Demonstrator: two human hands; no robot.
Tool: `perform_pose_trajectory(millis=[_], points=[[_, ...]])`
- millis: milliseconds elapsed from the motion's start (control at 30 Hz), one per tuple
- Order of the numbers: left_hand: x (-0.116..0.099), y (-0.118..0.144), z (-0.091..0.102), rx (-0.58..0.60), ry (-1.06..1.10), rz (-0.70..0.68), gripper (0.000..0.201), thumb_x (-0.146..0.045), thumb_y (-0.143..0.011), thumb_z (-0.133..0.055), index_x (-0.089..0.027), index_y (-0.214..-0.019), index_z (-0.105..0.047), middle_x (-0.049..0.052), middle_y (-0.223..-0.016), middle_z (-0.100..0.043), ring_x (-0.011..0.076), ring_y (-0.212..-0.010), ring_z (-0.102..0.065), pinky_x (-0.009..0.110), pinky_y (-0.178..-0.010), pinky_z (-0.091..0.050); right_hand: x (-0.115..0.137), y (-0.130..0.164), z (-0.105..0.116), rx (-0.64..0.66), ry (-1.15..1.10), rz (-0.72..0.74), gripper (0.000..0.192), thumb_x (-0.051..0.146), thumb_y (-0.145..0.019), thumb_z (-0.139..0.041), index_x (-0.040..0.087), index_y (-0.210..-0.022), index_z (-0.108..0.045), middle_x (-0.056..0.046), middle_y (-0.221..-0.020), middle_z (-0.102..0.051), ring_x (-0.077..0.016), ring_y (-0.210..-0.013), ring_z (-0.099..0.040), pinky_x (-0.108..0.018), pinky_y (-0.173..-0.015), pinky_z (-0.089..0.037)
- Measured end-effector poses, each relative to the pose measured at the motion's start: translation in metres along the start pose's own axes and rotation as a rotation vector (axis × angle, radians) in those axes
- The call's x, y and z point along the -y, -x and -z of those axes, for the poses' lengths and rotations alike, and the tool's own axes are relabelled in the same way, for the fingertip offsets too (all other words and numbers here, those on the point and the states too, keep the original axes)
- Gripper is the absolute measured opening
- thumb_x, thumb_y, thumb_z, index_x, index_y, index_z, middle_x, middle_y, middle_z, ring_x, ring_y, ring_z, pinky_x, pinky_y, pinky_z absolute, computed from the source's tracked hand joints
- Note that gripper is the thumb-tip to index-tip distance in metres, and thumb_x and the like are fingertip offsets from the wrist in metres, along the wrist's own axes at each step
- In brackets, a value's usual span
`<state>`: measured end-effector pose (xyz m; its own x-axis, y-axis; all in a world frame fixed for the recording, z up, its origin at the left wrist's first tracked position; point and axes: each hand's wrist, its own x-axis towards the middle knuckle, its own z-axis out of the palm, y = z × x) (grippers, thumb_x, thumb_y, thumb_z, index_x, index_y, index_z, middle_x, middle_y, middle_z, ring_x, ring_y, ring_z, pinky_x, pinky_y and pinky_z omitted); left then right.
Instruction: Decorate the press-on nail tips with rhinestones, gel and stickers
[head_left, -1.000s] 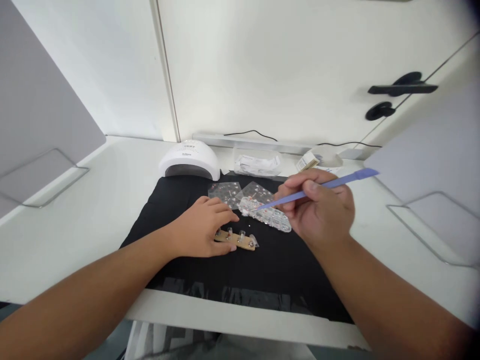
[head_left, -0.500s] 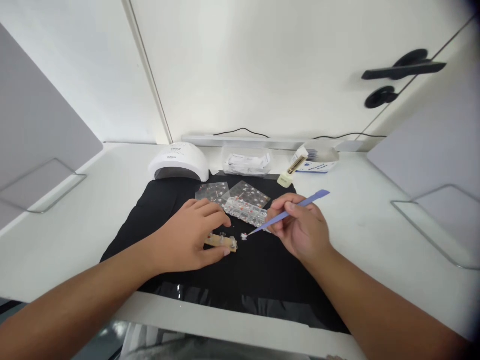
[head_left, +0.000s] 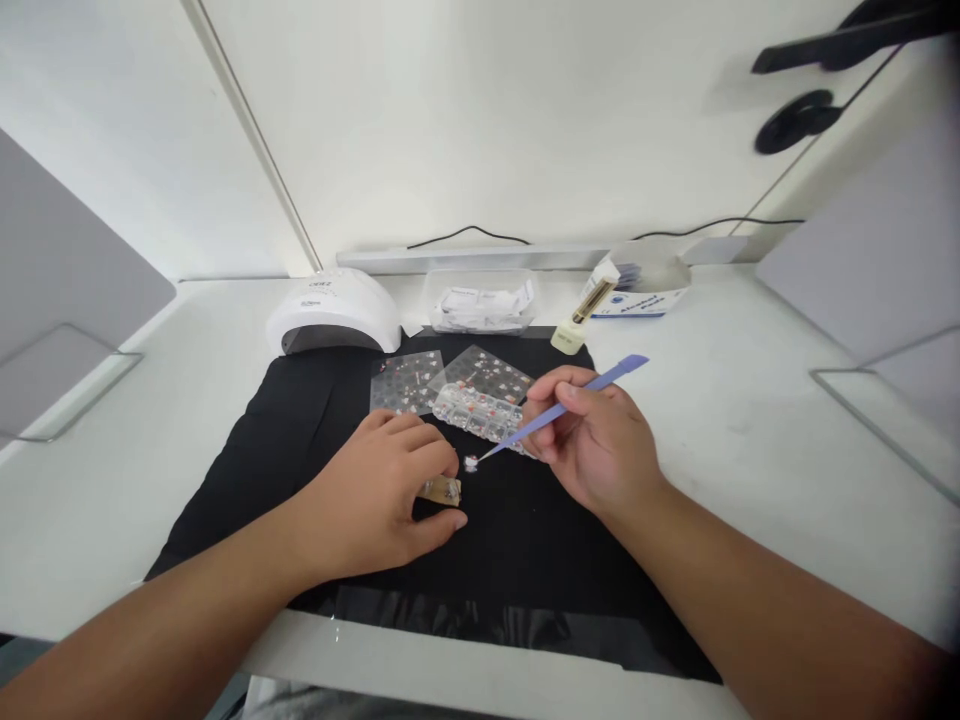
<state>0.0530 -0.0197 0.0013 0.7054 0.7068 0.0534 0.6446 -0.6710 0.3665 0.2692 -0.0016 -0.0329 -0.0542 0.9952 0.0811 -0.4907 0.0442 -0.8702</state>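
My right hand [head_left: 600,435] pinches a slim purple nail-art stick [head_left: 559,408], which has a flat upper end and a fine point. The point touches or nearly touches a small white charm [head_left: 471,463] on the black mat [head_left: 517,560]. My left hand [head_left: 397,480] arches over a short wooden strip [head_left: 441,490] with clear, shiny pieces on it. Its thumb and index finger are apart, either side of the strip's visible end. Most of the strip is hidden under this hand, so contact with it cannot be seen. The index fingertip is close to the charm.
Behind the hands lie a clear compartment case [head_left: 474,412] and sticker sheets [head_left: 409,378]. A white nail lamp [head_left: 335,310] stands at the back left. Further right are a tub of packets [head_left: 480,305], a tilted gold-and-white bottle [head_left: 581,320] and an alcohol-pad box [head_left: 652,300].
The view has shifted, with the door handle now higher and further right. My left index finger has come down nearer the charm, covering more of the strip. The stick's point stays at the charm.
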Motion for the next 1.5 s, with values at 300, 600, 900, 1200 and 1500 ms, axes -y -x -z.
perform_pose_trajectory(millis=[300,600,900,1200,1500], points=[[0.002,0.0,-0.006,-0.035,-0.004,-0.018,0.011,-0.028,-0.086,-0.067,-0.02,-0.081,-0.061,-0.003,-0.085,-0.069,0.0175,-0.086,-0.062,0.037,-0.081,-0.034,0.001,-0.001,0.005,-0.011,0.035,0.01,0.011,0.027,-0.078,-0.062,0.019,-0.07,-0.067,0.003,-0.042,-0.056,-0.0097,-0.033,-0.046,-0.024,-0.038,-0.033],[0.001,0.0,-0.006,-0.073,0.014,-0.052,0.011,-0.023,-0.086,-0.067,-0.019,-0.078,-0.061,-0.002,-0.083,-0.071,0.0166,-0.083,-0.063,0.038,-0.081,-0.035,0.002,-0.002,0.003,-0.019,0.021,0.01,0.012,0.025,-0.075,-0.062,0.018,-0.067,-0.069,0.002,-0.041,-0.057,-0.0097,-0.032,-0.046,-0.025,-0.037,-0.033],[0.003,0.003,-0.008,-0.128,0.085,-0.056,0.015,-0.02,-0.086,-0.069,-0.019,-0.076,-0.057,-0.004,-0.089,-0.072,0.0155,-0.086,-0.063,0.038,-0.085,-0.036,0.003,0.002,0.003,0.004,0.11,-0.008,0.014,0.023,-0.075,-0.061,0.018,-0.067,-0.071,0.001,-0.045,-0.059,-0.0104,-0.037,-0.05,-0.022,-0.036,-0.036],[0.006,0.006,-0.01,-0.143,0.097,-0.036,0.017,-0.02,-0.086,-0.069,-0.02,-0.082,-0.052,-0.003,-0.087,-0.072,0.016,-0.084,-0.064,0.038,-0.086,-0.037,-0.001,0.009,0.001,0.077,0.198,-0.028,0.015,0.02,-0.076,-0.061,0.018,-0.069,-0.073,0.001,-0.052,-0.059,-0.01,-0.043,-0.054,-0.02,-0.035,-0.038],[0.008,0.006,-0.013,-0.165,0.059,-0.031,0.013,-0.024,-0.088,-0.067,-0.02,-0.088,-0.054,-0.002,-0.088,-0.073,0.0163,-0.082,-0.064,0.04,-0.087,-0.037,-0.006,0.009,0.003,0.083,0.293,-0.051,0.015,0.027,-0.082,-0.065,0.019,-0.072,-0.073,0.0,-0.052,-0.059,-0.0108,-0.044,-0.053,-0.022,-0.037,-0.038]])
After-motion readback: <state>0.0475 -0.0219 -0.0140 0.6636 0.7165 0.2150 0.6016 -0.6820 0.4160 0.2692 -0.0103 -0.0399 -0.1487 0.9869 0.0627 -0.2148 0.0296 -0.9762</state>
